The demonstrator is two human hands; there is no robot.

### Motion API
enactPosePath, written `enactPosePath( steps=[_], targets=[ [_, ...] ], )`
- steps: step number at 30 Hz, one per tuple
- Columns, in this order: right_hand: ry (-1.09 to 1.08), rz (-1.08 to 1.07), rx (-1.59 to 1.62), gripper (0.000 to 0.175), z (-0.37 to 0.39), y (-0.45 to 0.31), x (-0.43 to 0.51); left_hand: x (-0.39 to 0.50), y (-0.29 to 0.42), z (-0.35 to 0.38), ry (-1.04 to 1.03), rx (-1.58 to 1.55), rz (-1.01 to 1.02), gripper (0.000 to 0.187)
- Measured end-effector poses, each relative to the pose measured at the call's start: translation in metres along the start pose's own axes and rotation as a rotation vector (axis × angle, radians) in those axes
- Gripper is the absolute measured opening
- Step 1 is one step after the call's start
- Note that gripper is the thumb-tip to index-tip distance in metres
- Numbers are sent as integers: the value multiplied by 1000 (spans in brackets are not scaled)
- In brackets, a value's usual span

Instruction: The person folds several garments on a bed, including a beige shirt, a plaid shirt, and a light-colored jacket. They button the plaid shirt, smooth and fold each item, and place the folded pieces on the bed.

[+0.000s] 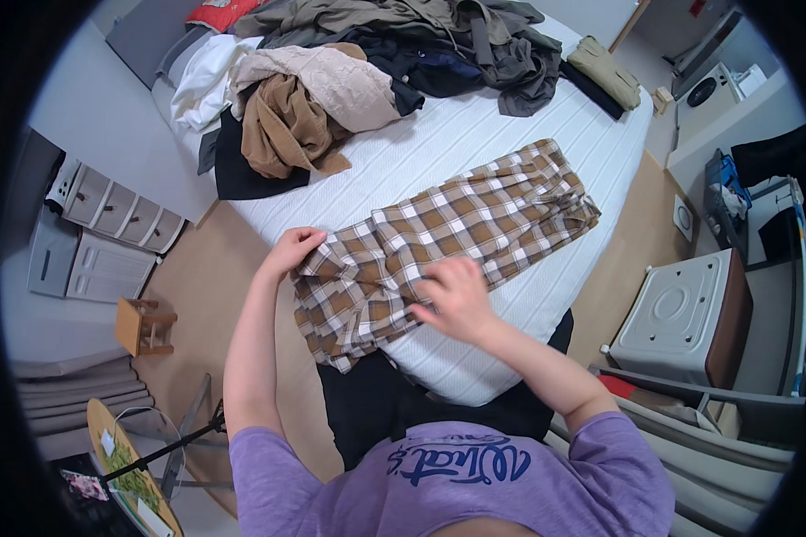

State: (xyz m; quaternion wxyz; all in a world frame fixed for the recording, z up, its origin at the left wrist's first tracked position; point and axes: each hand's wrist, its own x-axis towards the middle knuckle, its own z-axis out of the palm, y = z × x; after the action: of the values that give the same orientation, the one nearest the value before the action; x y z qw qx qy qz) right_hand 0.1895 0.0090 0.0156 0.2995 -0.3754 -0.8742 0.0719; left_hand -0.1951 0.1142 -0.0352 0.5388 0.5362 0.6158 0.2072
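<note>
A brown, white and grey plaid garment lies lengthwise across the white bed in front of me. Its left end is bunched and hangs over the bed's near edge. My left hand pinches the garment's upper left corner between thumb and fingers. Blurred, my right hand hovers over or just touches the lower middle of the cloth, its fingers slightly bent and apart. Whether the right fingertips meet the fabric cannot be told.
At the back of the bed are a brown corduroy garment, a beige knit, white cloth and dark clothes. Folded khaki clothing rests at the far right corner. A wooden stool stands left, a white-topped cabinet right.
</note>
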Motion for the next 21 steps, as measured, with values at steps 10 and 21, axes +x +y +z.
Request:
enactPosePath(
  steps=[10, 21],
  targets=[
    [44, 69, -157, 27, 22, -14, 6, -26, -11, -24, -196, -89, 19, 17],
    [-205, -64, 45, 31, 16, -13, -8, -24, -89, -25, 113, -50, 120, 19]
  ],
)
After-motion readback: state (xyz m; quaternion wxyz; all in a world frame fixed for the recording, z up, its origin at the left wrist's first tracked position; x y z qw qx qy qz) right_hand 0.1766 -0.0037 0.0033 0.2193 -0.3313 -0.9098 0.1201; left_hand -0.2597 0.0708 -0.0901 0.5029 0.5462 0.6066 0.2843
